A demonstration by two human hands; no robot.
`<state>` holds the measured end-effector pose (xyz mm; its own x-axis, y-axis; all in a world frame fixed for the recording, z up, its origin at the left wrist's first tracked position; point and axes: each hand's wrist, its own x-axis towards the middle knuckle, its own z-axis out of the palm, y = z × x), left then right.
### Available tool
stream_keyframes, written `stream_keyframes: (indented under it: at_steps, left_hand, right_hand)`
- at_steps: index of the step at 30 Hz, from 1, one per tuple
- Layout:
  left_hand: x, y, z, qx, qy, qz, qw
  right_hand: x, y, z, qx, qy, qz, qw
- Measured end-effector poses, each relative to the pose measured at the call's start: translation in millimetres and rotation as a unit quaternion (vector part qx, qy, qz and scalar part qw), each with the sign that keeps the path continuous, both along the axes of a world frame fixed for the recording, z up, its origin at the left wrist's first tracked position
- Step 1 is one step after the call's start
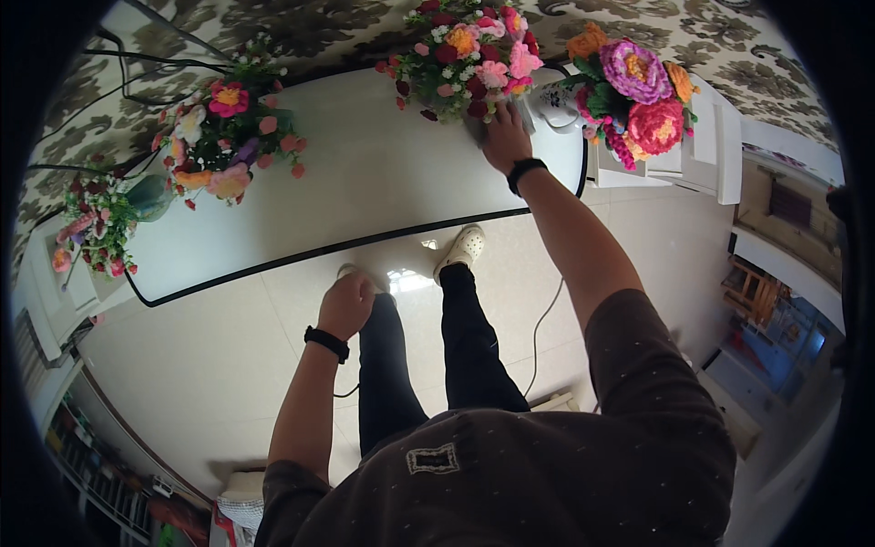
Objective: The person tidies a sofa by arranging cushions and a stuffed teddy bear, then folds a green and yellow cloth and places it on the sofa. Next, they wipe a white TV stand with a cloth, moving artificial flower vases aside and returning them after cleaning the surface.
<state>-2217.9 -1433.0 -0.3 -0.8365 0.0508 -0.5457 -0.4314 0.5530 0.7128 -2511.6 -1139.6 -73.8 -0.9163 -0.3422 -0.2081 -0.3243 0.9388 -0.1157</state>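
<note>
My right hand [507,137] presses down on a grey cloth [476,130] on the glossy white top of a long cabinet [355,157] with a black edge. Pink and red artificial flowers [478,58] overhang my fingertips and partly hide them. Just right of that hand, a white patterned ceramic pot with a handle [557,109] stands near crocheted flowers [639,82] in purple, coral and orange. My left hand [346,301] hangs in front of the cabinet, above my left leg, with its fingers curled and nothing visible in it.
Toward the left end stand more artificial flowers [222,137] and a smaller bunch [99,232] by a greenish glass vase [149,197]. Black cables [157,63] run along the patterned wall. A thin cord [547,321] crosses the tiled floor [225,355] beside my legs.
</note>
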Motion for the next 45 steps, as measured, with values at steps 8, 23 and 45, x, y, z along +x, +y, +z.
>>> stream_keyframes:
  at_steps: [8, 23, 45]
  left_hand:
    - [-2, 47, 5, 0.019, -0.025, -0.02, 0.999]
    - [-41, 68, 26, -0.014, 0.006, -0.06, 0.998]
    - [19, 39, 25, 0.034, -0.064, 0.079, 0.994]
  right_hand:
    - [-68, -30, -25, -0.017, -0.111, -0.229, 0.967]
    - [79, 170, 2, -0.014, 0.051, -0.135, 0.989]
    - [-32, 0, -76, -0.212, 0.069, -0.144, 0.964]
